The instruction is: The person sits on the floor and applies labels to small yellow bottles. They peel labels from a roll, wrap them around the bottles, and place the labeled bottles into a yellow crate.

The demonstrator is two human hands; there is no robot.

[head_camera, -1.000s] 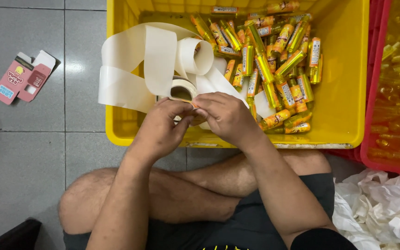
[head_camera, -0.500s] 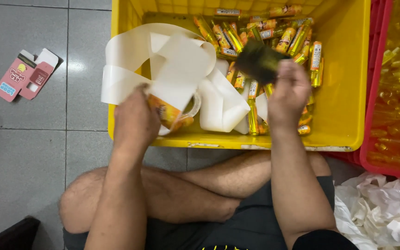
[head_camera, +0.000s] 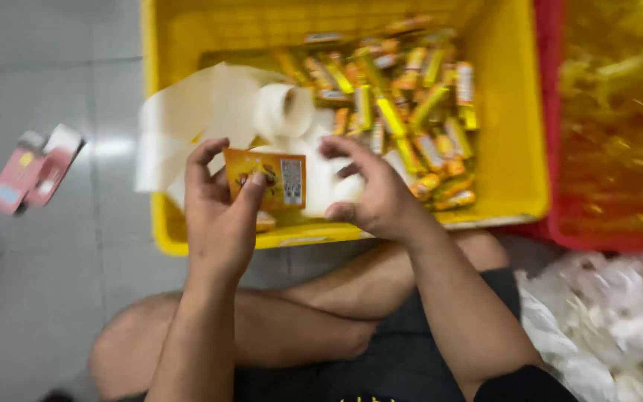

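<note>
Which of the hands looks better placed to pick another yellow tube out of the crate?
Probably the right hand: it sits beside the tube pile in the yellow crate, while the left hand pinches an orange label.

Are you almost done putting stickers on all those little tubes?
Hard to tell. A heap of orange-and-yellow tubes already lies in the yellow crate; whether they are finished is unclear. In hand: the left hand holds an orange label, and the right hand grips the white backing strip, which trails in long loops. The red crate alongside looks blurred.
</note>
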